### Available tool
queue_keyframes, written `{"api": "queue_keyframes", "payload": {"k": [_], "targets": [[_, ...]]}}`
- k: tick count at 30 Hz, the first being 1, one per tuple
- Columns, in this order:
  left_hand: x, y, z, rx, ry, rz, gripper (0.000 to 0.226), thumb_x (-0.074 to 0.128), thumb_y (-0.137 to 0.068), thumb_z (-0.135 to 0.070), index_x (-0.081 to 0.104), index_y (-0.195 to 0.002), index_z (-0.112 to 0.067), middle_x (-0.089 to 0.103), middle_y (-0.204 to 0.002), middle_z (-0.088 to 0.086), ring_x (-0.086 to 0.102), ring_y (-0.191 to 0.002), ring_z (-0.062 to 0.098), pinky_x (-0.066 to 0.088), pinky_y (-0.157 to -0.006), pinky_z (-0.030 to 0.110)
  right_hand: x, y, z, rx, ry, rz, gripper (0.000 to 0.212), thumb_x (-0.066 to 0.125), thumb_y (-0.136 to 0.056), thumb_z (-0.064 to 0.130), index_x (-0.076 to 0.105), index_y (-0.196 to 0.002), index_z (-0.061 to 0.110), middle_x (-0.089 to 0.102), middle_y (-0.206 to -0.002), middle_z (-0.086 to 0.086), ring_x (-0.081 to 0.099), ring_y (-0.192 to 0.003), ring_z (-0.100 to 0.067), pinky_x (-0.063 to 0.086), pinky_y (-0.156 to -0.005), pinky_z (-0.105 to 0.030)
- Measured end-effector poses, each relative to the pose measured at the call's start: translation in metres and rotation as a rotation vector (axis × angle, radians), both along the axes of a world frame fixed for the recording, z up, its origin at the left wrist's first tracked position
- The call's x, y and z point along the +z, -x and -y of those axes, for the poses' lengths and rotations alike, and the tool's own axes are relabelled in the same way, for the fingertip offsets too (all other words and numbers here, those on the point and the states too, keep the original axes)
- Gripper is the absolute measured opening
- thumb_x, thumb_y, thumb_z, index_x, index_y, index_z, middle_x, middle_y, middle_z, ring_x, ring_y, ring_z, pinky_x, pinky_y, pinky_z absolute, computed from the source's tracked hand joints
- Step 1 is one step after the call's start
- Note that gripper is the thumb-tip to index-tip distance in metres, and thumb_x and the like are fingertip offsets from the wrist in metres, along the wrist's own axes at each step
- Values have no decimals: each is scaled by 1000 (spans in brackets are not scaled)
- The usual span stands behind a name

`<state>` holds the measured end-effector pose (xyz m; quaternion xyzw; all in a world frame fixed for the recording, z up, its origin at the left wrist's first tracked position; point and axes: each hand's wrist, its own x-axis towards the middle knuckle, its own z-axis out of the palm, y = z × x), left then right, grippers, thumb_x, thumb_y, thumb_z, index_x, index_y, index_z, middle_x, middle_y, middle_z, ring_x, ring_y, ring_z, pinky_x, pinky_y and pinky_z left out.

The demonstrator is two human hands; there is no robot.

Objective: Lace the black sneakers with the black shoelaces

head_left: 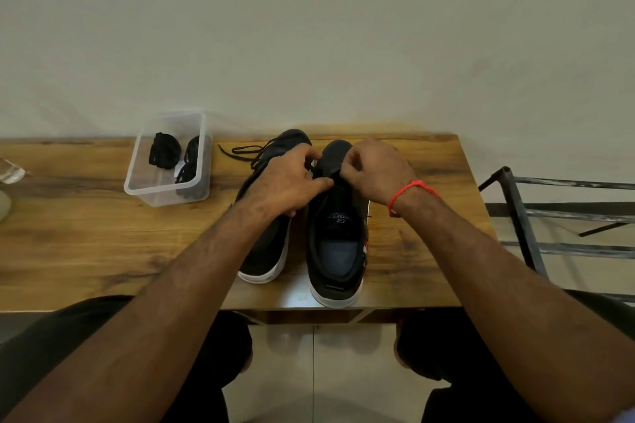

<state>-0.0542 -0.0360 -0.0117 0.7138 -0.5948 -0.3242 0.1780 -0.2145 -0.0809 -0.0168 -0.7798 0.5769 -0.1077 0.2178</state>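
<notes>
Both hands at the right sneaker (338, 237): left hand (288, 178) curled, fingertips pinching near its tongue; right hand (372, 170) curled, pinching there too, held thing hidden. Left of it, touching: laced sneaker (266, 247); farther left, clear tub (168, 182) holding black shoelaces (164, 150).

Two black sneakers (335, 227) on wooden table (86, 244), both hands (288, 178) pinching at right sneaker's toe, bundled laces (165, 149) in clear tub (137, 182)

You see a glossy wood-grain table (86, 251), a clear smooth plastic container (165, 189) at centre left, and matt black cloth sneakers (338, 244).
</notes>
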Motion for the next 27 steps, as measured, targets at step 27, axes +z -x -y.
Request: {"api": "queue_keyframes", "payload": {"k": [27], "targets": [[6,13,3,278,289,-501,15,65,-100,-31,71,-96,-19,73,-84,-3,55,-53,5,42,-43,21,31,28,12,153,-452,164,15,64,-95,33,70,-102,20,67,-86,1,61,-70,-13,53,-62,-28]]}}
